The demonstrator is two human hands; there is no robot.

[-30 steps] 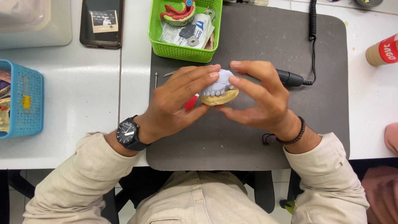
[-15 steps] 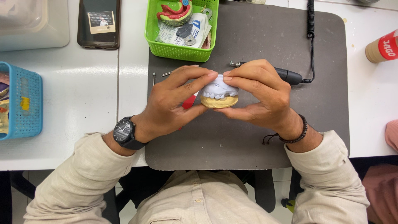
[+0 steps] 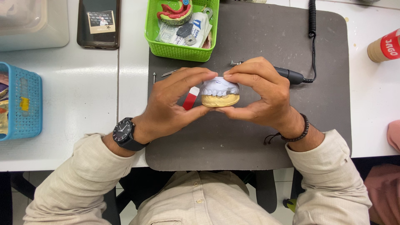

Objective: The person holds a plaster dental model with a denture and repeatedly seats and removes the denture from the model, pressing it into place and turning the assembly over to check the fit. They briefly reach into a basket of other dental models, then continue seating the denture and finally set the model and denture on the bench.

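Both hands hold a pair of dental casts (image 3: 220, 92) above the grey mat (image 3: 250, 133): a white upper cast sits on a yellow lower one, teeth meeting. My left hand (image 3: 173, 104) pinches them from the left with thumb under and fingers over. On the other side my right hand (image 3: 260, 93) grips them the same way. A red and white strip (image 3: 191, 98) shows behind my left fingers. A black handpiece (image 3: 291, 76) with a coiled cord lies on the mat just behind my right hand.
A green basket (image 3: 179, 52) with a red jaw model and packets stands at the mat's far edge. A phone (image 3: 99, 24), a white box (image 3: 33, 25) and a blue basket (image 3: 21, 104) lie left. Small metal burs (image 3: 155, 77) rest on the mat. A paper cup (image 3: 385, 46) is right.
My hands turned the casts so the teeth face me more squarely, and the fingers shifted to a pinch at both ends. The casts stayed above the mat.
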